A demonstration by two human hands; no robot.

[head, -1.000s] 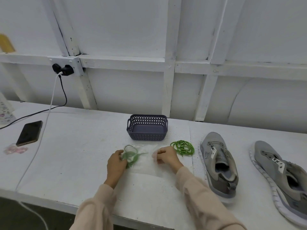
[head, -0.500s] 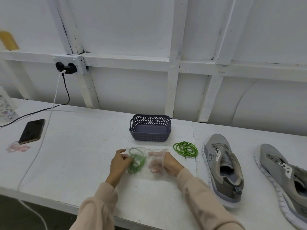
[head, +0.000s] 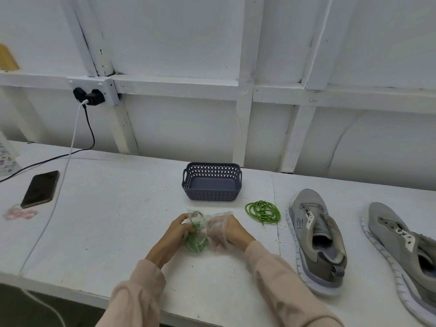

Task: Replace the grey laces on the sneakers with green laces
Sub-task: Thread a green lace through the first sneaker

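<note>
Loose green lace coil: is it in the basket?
No, the green lace coil lies on the table, outside the basket, between it and the nearer grey sneaker.

left hand (head: 175, 234) and right hand (head: 232, 232) closer together, plastic bag (head: 213, 221) now crumpled around green lace (head: 194, 243)

No text, brand or number can be read.

A white tag (head: 309, 217) with dark marks is seen on the tongue of the middle sneaker (head: 316, 251), and a similar tag (head: 404, 235) on the outer sneaker (head: 391, 223); neither can be read. An emblem (head: 299, 223) on the middle sneaker's side is too blurred to be made out. Only indistinct pictures are shown on the printed sheet (head: 7, 159) at the left edge of the table (head: 118, 220).
</note>
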